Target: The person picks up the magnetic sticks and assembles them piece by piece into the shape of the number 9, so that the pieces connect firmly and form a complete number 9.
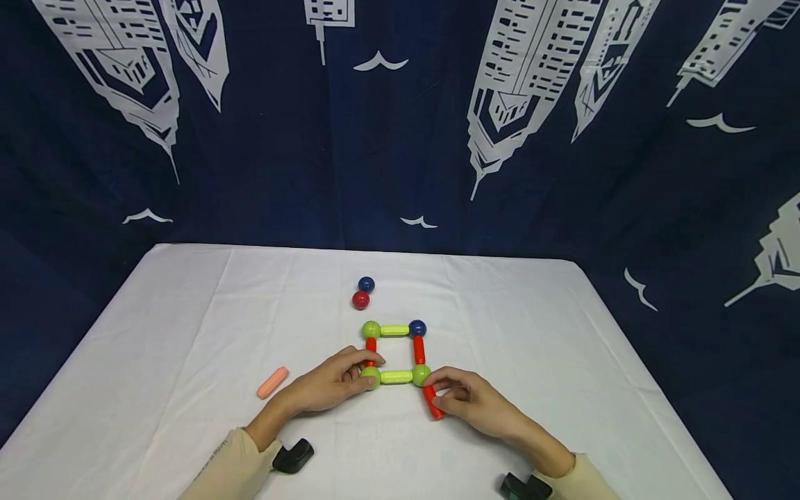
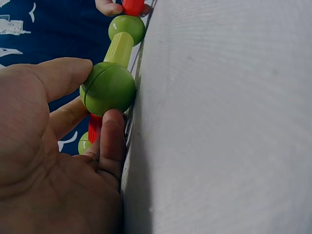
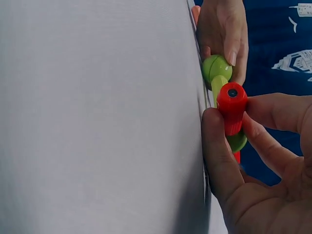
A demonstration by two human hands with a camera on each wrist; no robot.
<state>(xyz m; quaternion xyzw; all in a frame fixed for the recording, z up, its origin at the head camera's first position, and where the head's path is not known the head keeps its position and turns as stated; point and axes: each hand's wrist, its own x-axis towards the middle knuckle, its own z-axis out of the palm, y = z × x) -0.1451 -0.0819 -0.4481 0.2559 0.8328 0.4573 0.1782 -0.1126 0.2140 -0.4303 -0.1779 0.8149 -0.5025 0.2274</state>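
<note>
A worktop (image 1: 187, 326) draped in a creased white cloth fills the lower half of the head view, and behind it hangs a dark blue curtain (image 1: 281, 153) printed with white skyscrapers and birds.

In the lower middle of the frame a square frame (image 1: 396, 353) of 4 rods and 4 balls lies flat on the cloth: 2 lime rods, 2 red rods, 3 green balls and 1 navy ball. The left hand (image 1: 330, 384) curls its thumb and fingers round the near-left green ball (image 2: 108, 88), steadying that corner. The right hand (image 1: 470, 399) pinches a loose red rod (image 1: 432, 403) between thumb and fingers, its upper end meeting the near-right green ball (image 1: 421, 374) and its lower end angled toward the bottom of the frame.

Just above the square, a navy ball (image 1: 366, 284) and a red ball (image 1: 360, 300) sit touching. A salmon rod (image 1: 272, 382) lies alone to the left of the left hand. Cream sleeves and 2 black wrist mounts show at the bottom edge.
</note>
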